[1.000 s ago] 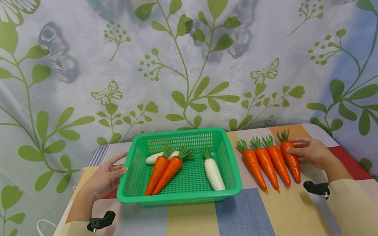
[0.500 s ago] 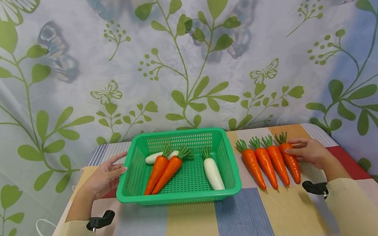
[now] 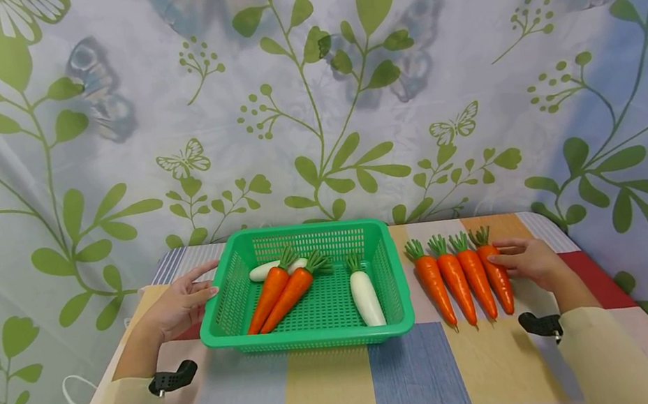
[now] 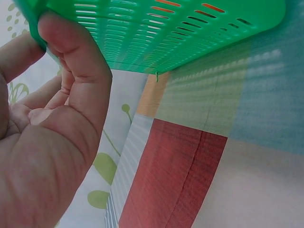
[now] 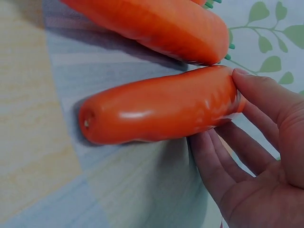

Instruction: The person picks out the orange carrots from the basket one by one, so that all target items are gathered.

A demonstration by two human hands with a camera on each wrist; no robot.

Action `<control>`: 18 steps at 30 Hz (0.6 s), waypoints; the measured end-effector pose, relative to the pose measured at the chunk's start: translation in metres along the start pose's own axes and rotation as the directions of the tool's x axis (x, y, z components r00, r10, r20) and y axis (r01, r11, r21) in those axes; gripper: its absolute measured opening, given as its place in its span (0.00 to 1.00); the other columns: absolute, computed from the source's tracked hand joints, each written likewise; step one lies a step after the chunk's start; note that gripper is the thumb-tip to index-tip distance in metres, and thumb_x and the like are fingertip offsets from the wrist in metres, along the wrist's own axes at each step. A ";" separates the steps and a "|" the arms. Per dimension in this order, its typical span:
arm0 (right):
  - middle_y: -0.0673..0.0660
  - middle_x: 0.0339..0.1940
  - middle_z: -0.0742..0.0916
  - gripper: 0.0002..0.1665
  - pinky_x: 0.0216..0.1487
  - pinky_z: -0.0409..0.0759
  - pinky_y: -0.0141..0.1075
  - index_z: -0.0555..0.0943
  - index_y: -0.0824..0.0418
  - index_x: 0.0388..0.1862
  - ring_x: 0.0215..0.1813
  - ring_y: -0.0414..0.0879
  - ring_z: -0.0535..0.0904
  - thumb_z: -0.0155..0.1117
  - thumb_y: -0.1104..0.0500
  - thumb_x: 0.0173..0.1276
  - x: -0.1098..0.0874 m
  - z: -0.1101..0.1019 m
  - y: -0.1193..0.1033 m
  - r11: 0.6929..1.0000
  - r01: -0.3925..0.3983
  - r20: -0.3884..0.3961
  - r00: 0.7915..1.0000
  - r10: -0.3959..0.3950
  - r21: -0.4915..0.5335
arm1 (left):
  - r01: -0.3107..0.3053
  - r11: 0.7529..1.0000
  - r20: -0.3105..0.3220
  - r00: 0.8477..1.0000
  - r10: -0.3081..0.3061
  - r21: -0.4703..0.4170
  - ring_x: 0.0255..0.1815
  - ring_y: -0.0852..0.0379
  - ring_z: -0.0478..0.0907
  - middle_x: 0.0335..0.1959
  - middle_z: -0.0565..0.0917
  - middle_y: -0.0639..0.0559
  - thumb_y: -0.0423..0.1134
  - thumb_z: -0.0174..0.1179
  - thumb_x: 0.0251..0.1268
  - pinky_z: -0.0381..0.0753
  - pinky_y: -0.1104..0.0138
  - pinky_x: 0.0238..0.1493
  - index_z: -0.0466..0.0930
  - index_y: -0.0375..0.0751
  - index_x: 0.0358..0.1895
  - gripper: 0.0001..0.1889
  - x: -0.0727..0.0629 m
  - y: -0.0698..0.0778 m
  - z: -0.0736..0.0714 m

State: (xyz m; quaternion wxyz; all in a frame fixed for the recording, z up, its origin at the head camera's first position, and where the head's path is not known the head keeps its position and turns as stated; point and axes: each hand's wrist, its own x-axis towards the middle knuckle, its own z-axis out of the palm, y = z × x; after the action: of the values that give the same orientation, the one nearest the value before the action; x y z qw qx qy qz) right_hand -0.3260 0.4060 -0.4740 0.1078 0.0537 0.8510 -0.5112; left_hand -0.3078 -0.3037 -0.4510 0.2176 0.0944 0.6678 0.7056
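Note:
In the head view a green plastic basket (image 3: 320, 336) stands left of centre. My left hand (image 3: 178, 306) holds its left side; in the left wrist view the thumb (image 4: 59, 35) lies against the wall just by the rim. At the right end of a row of orange carrots, my right hand (image 3: 531, 261) grips the outermost carrot (image 3: 497, 277) between thumb and fingers near its leafy top. That carrot (image 5: 156, 109) lies on the cloth in the right wrist view, its tip pointing away from the hand. Beside it lie a second carrot (image 3: 477, 281) and others.
Inside the basket are two crossed carrots (image 3: 288, 298), a white radish (image 3: 367, 297) with green leaves, and another white vegetable (image 3: 263, 272) partly under the carrots. A patchwork cloth (image 3: 327, 385) covers the table. Behind hangs a leaf-patterned curtain (image 3: 306, 92).
My right hand has shifted slightly left with the outermost carrot, which now lies closer to the rest of the row. The left hand and the basket have stayed put.

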 end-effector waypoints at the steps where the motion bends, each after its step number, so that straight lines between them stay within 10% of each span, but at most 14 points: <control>1: 0.79 0.75 0.68 0.47 0.53 0.88 0.39 0.61 0.73 0.78 0.49 0.36 0.85 0.68 0.48 0.72 0.000 0.000 0.000 1.000 -0.003 -0.001 1.000 0.003 -0.008 | 0.000 1.000 -0.001 1.000 0.000 0.001 0.53 0.53 0.88 0.59 0.84 0.51 0.33 0.55 0.78 0.88 0.57 0.53 0.40 0.43 0.84 0.41 0.000 0.000 0.000; 18: 0.75 0.76 0.70 0.49 0.56 0.87 0.42 0.61 0.68 0.80 0.51 0.38 0.86 0.67 0.41 0.72 -0.005 -0.001 0.000 0.998 -0.001 -0.080 0.997 -0.003 -0.055 | 0.009 1.000 -0.007 1.000 -0.009 0.010 0.52 0.55 0.87 0.59 0.84 0.52 0.33 0.55 0.78 0.88 0.59 0.54 0.41 0.44 0.84 0.41 -0.002 0.001 0.000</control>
State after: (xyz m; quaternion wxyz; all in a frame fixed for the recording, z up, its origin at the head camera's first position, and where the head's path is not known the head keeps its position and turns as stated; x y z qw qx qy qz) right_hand -0.3218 0.4063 -0.4722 0.0748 0.0707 0.8684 -0.4850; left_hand -0.3061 -0.3046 -0.4498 0.2177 0.0901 0.6724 0.7017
